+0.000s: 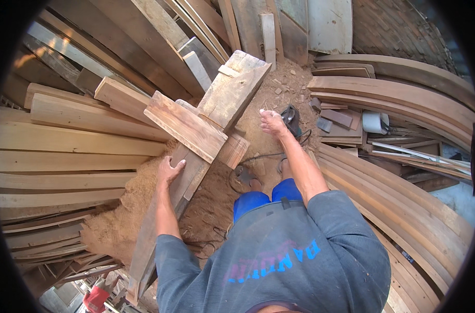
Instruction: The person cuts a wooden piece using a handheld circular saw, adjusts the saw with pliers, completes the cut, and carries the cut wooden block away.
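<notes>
Soft daylight is spreading evenly around the left hand [170,169] and right hand [273,123], both showing fairly crisply. Beyond the left, orange glints are warming dim boards [65,44]. Right of the right hand, planks [391,193] are bending toward the rim, where blackness is swallowing the corners.

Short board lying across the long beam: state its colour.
The short board is warm brown, seen best in the head view.

The board [184,125] was brown with darker grain streaks, the sawdust [123,213] tan. The shirt [284,237] was dark grey with blue and purple lettering [274,262], the trousers [251,203] blue.
</notes>
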